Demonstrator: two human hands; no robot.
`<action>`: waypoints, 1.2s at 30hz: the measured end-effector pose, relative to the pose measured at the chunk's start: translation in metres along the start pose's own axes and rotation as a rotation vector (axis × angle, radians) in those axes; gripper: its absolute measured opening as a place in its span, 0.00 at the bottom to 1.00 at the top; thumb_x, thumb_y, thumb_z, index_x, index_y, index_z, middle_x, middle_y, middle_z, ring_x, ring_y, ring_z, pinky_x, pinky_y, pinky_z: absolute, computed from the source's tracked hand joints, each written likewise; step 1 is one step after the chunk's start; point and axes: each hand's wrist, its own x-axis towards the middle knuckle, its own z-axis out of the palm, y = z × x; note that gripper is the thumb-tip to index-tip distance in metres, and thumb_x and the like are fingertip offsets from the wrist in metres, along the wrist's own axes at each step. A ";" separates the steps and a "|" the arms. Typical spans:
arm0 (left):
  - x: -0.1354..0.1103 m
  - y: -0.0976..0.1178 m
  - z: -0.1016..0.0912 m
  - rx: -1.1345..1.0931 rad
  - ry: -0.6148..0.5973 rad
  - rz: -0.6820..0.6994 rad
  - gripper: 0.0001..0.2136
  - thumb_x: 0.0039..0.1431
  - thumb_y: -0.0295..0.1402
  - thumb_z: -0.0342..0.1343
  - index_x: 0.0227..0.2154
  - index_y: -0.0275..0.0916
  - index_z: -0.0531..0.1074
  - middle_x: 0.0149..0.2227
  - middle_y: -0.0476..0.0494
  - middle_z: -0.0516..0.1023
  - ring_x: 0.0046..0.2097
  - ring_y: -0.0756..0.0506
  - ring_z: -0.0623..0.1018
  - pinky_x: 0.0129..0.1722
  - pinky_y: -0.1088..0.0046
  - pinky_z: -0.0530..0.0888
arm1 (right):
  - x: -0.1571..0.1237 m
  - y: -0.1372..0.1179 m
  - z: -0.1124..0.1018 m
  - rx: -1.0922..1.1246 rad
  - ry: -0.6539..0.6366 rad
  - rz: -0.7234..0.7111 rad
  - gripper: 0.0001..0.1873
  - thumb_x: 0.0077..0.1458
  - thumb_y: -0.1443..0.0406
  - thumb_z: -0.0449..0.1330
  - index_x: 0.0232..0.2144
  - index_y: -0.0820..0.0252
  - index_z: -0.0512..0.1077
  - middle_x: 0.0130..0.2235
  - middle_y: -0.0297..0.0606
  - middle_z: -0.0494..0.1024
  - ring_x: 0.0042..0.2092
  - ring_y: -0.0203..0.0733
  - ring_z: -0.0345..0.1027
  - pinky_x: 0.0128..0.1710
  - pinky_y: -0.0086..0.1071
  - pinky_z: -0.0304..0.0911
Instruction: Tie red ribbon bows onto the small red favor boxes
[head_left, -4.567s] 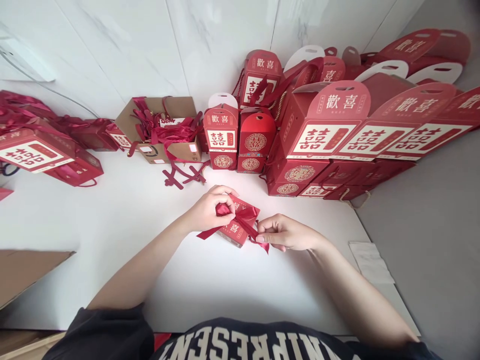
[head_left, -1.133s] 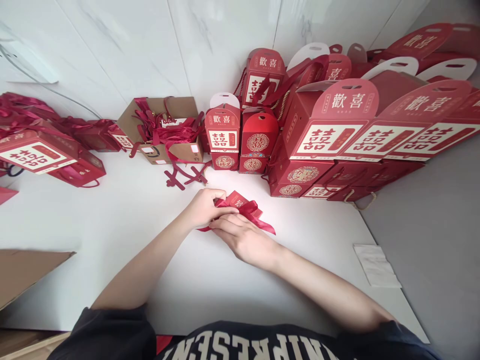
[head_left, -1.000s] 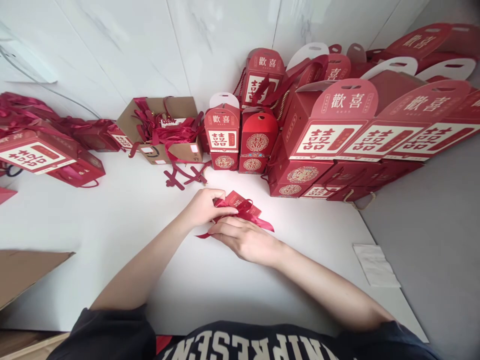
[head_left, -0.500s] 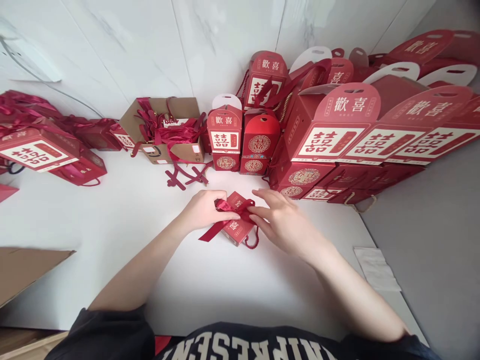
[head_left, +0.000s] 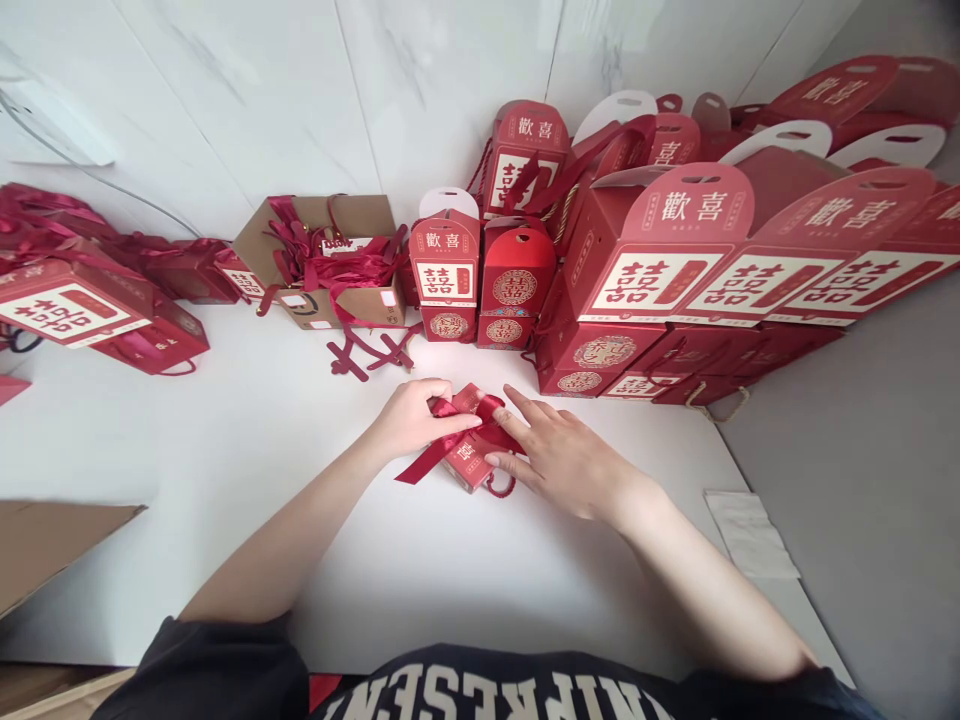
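A small red gift box with gold characters lies tilted on the white table, tied with a dark red satin ribbon. My left hand pinches the ribbon's bow at the box's near left corner. My right hand rests at the box's right side, fingers spread, with its fingertips on the ribbon and box. A thin red cord loop trails out from under the box by that hand. One ribbon tail runs out to the left.
Stacked red gift boxes with white double-happiness panels line the back right. A kraft carton holds red ribbons. Loose ribbon pieces lie in front of it. More red boxes sit at left, and a cardboard sheet juts in.
My right hand has shifted slightly down and toward the box, its fingers now spread over the ribbon. The left hand stays on the bow, and the box has barely moved.
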 end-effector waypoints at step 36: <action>0.001 -0.005 -0.030 -0.041 -0.381 -0.043 0.24 0.42 0.47 0.67 0.23 0.37 0.58 0.24 0.56 0.60 0.28 0.53 0.61 0.27 0.78 0.58 | 0.016 0.059 -0.013 0.734 -0.527 -0.159 0.16 0.58 0.57 0.55 0.28 0.63 0.75 0.28 0.37 0.78 0.30 0.38 0.71 0.32 0.28 0.62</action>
